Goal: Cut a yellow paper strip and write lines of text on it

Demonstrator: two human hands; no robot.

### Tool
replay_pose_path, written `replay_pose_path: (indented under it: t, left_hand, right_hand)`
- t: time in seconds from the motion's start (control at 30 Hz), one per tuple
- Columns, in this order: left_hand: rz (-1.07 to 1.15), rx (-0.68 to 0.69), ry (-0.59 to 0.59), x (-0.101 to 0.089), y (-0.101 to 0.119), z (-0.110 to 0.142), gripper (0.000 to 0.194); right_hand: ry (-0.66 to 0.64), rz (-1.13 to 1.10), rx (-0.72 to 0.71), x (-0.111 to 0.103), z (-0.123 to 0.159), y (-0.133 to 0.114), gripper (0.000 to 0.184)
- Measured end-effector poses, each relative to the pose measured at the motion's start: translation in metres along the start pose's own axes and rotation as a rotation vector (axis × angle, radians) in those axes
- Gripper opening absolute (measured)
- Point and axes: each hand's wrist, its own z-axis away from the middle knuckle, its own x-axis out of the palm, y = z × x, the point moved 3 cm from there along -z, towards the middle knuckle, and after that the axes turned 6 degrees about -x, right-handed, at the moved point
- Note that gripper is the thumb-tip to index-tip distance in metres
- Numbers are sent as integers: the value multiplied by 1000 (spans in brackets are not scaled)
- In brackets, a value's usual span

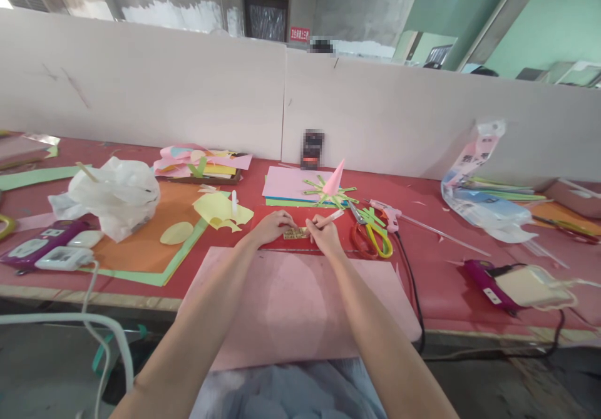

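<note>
My right hand (323, 233) is closed in a writing grip around a pale pen (332, 217), whose upper end points to the right. Just left of the pen, a small yellowish-tan piece with dark marks (295, 233) lies on a red sheet (277, 243). My left hand (273, 228) has its fingers curled down against the left end of that piece, steadying it. Fingertips of both hands are partly hidden. Beyond my hands, a pink paper cone (335, 180) with green strips (347, 190) around its base rests on stacked coloured paper (286, 184).
Scissors (375, 241) and a pink glue gun (387, 212) lie on the right. Yellow paper (218, 209), orange paper (136, 243) and a crumpled plastic bag (117, 193) lie left. Purple power strips (488, 284) with cables stand at both sides. A white partition (188, 87) borders the back.
</note>
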Motion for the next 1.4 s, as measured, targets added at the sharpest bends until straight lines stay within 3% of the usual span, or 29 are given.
replay_pose_path:
  t: [1.4]
  left_hand:
    - [1, 22, 7, 1, -3, -1, 25]
  right_hand:
    - [56, 3, 1, 0, -1, 3, 31]
